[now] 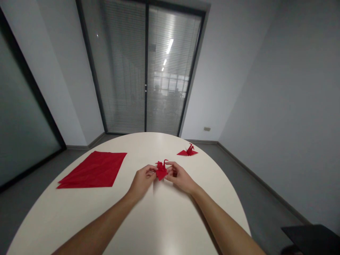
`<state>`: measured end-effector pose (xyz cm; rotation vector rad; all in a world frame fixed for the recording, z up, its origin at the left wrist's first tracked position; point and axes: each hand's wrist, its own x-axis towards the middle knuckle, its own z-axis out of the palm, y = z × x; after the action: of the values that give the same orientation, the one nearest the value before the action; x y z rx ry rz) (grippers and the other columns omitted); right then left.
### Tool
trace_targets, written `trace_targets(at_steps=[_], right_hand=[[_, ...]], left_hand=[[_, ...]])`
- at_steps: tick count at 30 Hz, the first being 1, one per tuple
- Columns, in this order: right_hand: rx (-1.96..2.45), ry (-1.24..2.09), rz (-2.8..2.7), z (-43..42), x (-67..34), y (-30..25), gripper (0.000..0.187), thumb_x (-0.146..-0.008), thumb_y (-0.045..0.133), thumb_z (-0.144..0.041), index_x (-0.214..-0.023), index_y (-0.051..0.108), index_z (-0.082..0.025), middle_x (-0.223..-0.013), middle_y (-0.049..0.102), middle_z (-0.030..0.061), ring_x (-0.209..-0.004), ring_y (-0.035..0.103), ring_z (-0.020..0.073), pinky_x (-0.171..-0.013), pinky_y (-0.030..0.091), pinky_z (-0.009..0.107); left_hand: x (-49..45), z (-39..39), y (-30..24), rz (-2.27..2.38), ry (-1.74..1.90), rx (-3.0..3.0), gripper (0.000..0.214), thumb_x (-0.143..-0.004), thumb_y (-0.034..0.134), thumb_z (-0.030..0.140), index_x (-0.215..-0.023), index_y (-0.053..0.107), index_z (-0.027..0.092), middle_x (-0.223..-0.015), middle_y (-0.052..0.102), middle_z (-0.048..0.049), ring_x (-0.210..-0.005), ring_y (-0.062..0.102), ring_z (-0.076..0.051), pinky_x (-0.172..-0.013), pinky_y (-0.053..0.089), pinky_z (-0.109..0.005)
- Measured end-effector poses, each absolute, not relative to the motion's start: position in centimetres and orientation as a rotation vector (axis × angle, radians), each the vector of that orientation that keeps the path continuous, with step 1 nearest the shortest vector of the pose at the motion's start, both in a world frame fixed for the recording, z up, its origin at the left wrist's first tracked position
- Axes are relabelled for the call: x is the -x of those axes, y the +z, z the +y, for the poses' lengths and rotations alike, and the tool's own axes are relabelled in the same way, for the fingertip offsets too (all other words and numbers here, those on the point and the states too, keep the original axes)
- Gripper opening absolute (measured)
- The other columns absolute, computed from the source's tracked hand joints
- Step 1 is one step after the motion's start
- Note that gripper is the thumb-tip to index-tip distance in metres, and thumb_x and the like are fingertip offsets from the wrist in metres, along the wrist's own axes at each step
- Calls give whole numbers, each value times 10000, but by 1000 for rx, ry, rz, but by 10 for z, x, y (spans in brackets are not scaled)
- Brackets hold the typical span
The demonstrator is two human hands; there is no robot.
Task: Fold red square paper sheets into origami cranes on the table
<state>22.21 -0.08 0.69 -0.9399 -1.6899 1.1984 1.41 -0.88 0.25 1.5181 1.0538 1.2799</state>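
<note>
A small folded red paper crane (161, 170) is held just above the white oval table (148, 219), between both my hands. My left hand (142, 179) pinches its left side with closed fingers. My right hand (179, 176) pinches its right side, fingers curled round the paper. A second, finished red paper crane (188, 151) stands on the table beyond my right hand, apart from it.
A stack of flat red paper sheets (92, 169) lies on the table's left part. Glass doors with blinds (146, 71) stand behind the table. A dark object (310, 235) shows at the lower right corner, off the table.
</note>
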Motion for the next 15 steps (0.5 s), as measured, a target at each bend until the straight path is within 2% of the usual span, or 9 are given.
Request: trace_targets(at_steps=[4, 9, 15], right_hand=[[898, 1263, -1592, -2, -216, 7, 700, -740, 820, -347, -1332, 473, -209, -845, 698, -7, -737, 637, 150, -754, 463, 317], [938, 1241, -1520, 0, -214, 9, 695, -698, 841, -336, -1292, 505, -210, -700, 662, -55, -615, 597, 135, -642, 430, 276], [917, 1296, -1528, -3, -213, 13, 699, -646, 848, -296, -1265, 533, -214, -813, 726, -6, -679, 657, 155, -692, 485, 305]], left_hand=[[-17, -8, 2, 1012, 1307, -1485, 232, -731, 706, 293, -916, 667, 158, -886, 741, -62, -777, 706, -183, -737, 563, -304], [-18, -7, 2, 1032, 1307, -1434, 276, -722, 751, 352, -898, 652, 164, -881, 740, -63, -775, 709, -183, -739, 567, -308], [-16, -7, 5, 1072, 1325, -1405, 361, -698, 794, 423, -901, 621, 180, -807, 737, -44, -781, 720, -203, -745, 563, -320]])
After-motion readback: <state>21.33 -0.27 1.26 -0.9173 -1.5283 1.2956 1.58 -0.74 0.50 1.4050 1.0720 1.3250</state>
